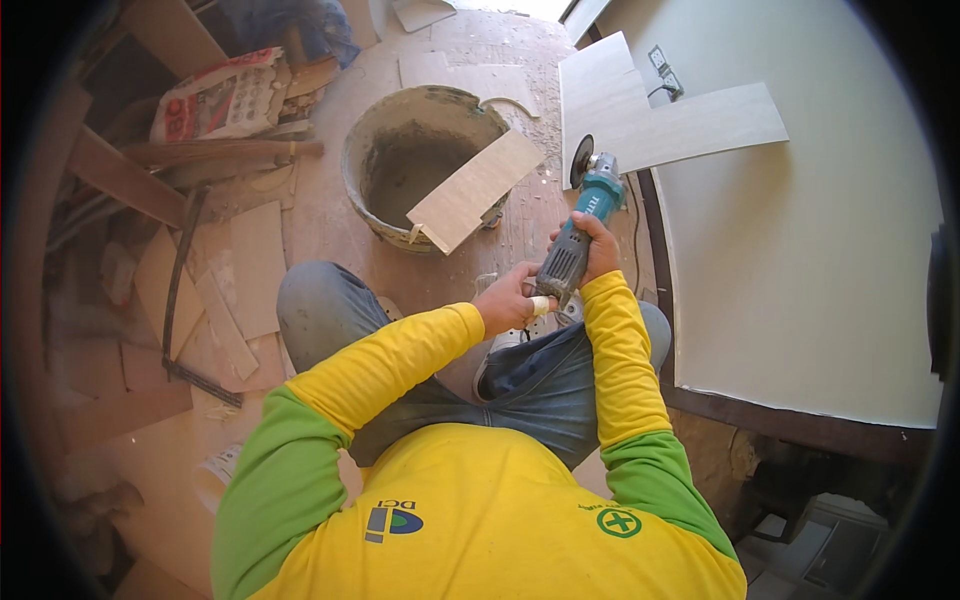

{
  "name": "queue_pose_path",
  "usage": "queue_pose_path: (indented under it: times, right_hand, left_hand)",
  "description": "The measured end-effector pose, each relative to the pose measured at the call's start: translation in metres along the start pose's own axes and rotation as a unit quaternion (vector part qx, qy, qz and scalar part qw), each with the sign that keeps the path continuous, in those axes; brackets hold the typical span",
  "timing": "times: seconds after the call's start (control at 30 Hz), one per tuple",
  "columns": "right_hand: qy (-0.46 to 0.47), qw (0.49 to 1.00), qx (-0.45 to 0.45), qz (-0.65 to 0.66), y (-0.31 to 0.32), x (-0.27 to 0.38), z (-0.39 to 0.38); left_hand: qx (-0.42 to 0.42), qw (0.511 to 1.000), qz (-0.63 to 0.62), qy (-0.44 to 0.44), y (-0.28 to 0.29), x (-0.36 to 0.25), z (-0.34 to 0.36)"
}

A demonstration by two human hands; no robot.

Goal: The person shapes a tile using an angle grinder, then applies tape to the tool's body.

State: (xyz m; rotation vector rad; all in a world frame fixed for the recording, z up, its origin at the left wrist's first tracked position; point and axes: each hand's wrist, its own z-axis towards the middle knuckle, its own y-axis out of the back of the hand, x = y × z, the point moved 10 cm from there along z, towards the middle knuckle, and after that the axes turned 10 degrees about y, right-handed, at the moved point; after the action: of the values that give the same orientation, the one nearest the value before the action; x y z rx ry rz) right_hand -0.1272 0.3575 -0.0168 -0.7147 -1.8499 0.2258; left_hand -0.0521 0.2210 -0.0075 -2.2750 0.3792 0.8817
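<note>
Right grip is wrapped around a teal and grey power grinder, to the lower right of a big, round, mud-caked bucket. Left grip touches the grinder's back end; I cannot tell if it squeezes. The grinder's round dark disc is right of the bucket. A flat tan board lies across the bucket's right side. This looks like getting the tool ready. Next calls for a steady hold, fingers away from the disc.

The reddish floor is dusty; a pale wall with sockets and dark trim rises at right; bright light shows far ahead.
</note>
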Motion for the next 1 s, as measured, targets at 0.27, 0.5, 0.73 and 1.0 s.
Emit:
queue_pose_path:
  times: [0.27, 0.5, 0.73, 1.0]
  right_hand:
    - [0.002, 1.000, 0.000, -0.014, -0.002, 0.002, -0.004]
    - [-0.010, 1.000, 0.012, -0.011, -0.004, -0.002, -0.002]
    - [-0.023, 0.997, 0.049, 0.052, -0.016, 0.005, -0.007]
    - [0.073, 0.886, 0.325, 0.322, -0.061, 0.052, -0.045]
  left_hand:
    - [-0.027, 0.999, 0.031, -0.010, 0.002, 0.000, 0.000]
    - [-0.036, 0.998, 0.041, -0.012, 0.003, -0.001, -0.002]
    - [-0.043, 0.992, 0.077, -0.095, -0.001, -0.015, -0.004]
    - [-0.047, 0.914, 0.280, -0.290, -0.049, -0.047, -0.067]
